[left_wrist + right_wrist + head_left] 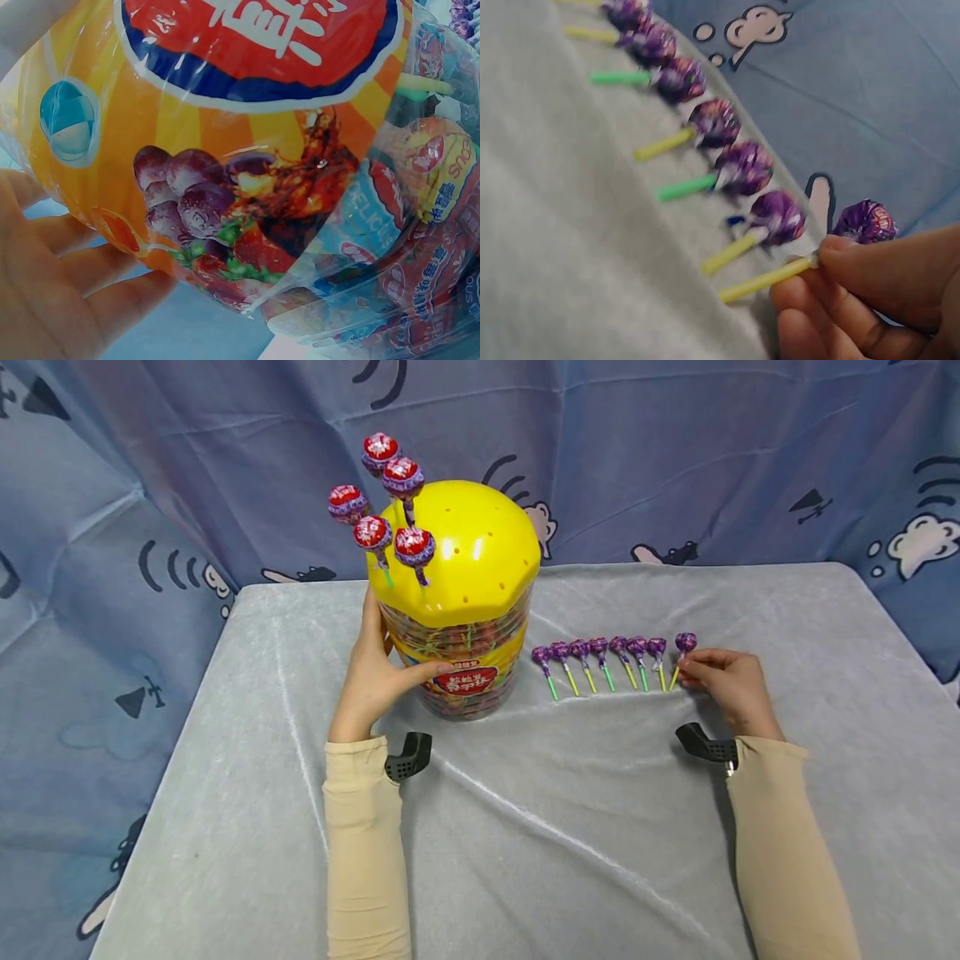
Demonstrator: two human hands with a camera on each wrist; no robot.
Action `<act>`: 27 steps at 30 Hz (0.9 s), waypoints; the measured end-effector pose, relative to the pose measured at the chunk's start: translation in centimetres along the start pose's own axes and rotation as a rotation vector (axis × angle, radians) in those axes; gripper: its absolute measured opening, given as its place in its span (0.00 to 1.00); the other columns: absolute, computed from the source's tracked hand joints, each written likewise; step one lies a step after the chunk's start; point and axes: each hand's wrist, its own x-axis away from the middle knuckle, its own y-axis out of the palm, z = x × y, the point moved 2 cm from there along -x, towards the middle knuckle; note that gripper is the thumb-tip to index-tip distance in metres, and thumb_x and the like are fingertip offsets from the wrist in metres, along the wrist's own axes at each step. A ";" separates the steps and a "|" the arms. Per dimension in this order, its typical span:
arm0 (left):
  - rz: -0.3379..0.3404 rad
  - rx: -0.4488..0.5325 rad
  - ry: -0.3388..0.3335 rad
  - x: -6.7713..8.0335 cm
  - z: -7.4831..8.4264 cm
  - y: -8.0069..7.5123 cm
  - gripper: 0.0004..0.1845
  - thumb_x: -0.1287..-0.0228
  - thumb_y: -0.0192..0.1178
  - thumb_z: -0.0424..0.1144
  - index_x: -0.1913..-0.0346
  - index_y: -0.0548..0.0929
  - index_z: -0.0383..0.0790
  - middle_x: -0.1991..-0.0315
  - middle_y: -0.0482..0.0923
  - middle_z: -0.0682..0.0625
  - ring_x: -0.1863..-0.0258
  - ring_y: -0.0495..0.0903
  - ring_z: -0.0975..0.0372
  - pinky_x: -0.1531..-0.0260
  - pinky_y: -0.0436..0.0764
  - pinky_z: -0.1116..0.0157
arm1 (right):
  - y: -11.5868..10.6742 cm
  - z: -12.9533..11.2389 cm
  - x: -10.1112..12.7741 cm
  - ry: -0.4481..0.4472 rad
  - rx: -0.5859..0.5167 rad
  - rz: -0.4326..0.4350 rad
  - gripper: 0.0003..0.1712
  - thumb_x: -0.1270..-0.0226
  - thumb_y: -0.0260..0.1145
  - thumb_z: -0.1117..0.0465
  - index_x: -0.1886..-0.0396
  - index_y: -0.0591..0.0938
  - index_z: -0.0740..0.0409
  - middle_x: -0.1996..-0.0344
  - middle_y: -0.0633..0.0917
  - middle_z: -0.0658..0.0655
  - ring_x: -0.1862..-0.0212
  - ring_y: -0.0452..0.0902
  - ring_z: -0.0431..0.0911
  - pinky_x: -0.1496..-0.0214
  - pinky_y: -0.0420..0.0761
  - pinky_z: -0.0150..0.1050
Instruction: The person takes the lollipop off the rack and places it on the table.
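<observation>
A big clear candy jar (480, 643) with a yellow lid (472, 547) stands upright on the table. My left hand (375, 672) holds its left side, the thumb across the front label and the fingers round the side; in the left wrist view, several fingers (112, 289) lie against the label (202, 127). Several red-and-purple lollipops (415, 545) stick up from the lid's left part. To the right, a row of purple-wrapped lollipops (597, 647) lies on the cloth. At its right end my right hand (731, 685) pinches a purple lollipop (866, 223) by its yellow stick (769, 280).
Small holes dot the yellow lid. A pale grey cloth (570, 852) covers the table, with creases running across it. Behind hangs a blue patterned curtain (675, 460). Black wrist cameras sit by both sleeves (367, 860).
</observation>
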 end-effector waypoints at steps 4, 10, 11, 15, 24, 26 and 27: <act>0.000 -0.006 0.007 0.0 0.0 -0.1 0.62 0.56 0.76 0.38 0.26 0.42 0.67 0.29 0.54 0.59 0.33 0.58 0.62 0.34 0.59 0.54 | 0.0 0.4 -0.3 0.011 0.037 0.011 0.17 0.36 0.61 0.73 0.79 0.82 0.48 0.80 0.83 0.42 0.78 0.78 0.33 0.74 0.80 0.24; 0.001 -0.004 0.001 -0.1 -0.1 -0.1 0.63 0.58 0.77 0.37 0.26 0.42 0.64 0.29 0.54 0.57 0.33 0.59 0.62 0.34 0.60 0.53 | 0.1 0.8 -0.7 0.002 0.152 0.044 0.18 0.35 0.60 0.72 0.79 0.81 0.45 0.82 0.81 0.39 0.79 0.77 0.31 0.73 0.79 0.23; 0.000 -0.003 0.000 -0.1 -0.1 -0.1 0.64 0.59 0.77 0.36 0.26 0.42 0.63 0.29 0.54 0.56 0.33 0.59 0.62 0.34 0.59 0.53 | 0.1 0.9 -0.7 0.005 0.166 0.048 0.18 0.35 0.60 0.71 0.79 0.80 0.45 0.82 0.81 0.38 0.79 0.77 0.31 0.73 0.79 0.22; -0.001 -0.004 -0.002 -0.2 -0.2 -0.1 0.65 0.59 0.77 0.34 0.25 0.41 0.61 0.29 0.54 0.55 0.33 0.59 0.61 0.34 0.59 0.54 | 0.1 1.1 -0.8 0.016 0.208 0.067 0.08 0.35 0.61 0.70 0.72 0.81 0.55 0.82 0.80 0.37 0.78 0.77 0.30 0.73 0.79 0.22; 0.001 -0.013 0.012 0.0 0.0 0.0 0.62 0.57 0.77 0.40 0.26 0.43 0.65 0.30 0.55 0.57 0.34 0.59 0.62 0.34 0.60 0.55 | 0.4 1.2 -0.8 0.032 0.366 0.091 0.20 0.33 0.61 0.65 0.50 0.74 0.80 0.83 0.76 0.33 0.78 0.74 0.27 0.73 0.78 0.21; 0.002 -0.014 0.010 0.0 0.0 0.0 0.62 0.57 0.77 0.40 0.26 0.43 0.66 0.30 0.56 0.57 0.34 0.59 0.62 0.34 0.60 0.54 | 0.4 1.1 -0.8 0.034 0.381 0.102 0.20 0.33 0.61 0.65 0.50 0.75 0.80 0.83 0.76 0.32 0.78 0.74 0.27 0.74 0.78 0.21; 0.003 -0.015 0.008 0.0 -0.1 0.0 0.62 0.57 0.77 0.40 0.26 0.43 0.66 0.30 0.56 0.57 0.34 0.59 0.62 0.34 0.60 0.54 | 0.4 1.1 -0.7 0.034 0.392 0.108 0.20 0.33 0.62 0.65 0.50 0.75 0.80 0.84 0.75 0.32 0.79 0.74 0.26 0.74 0.78 0.21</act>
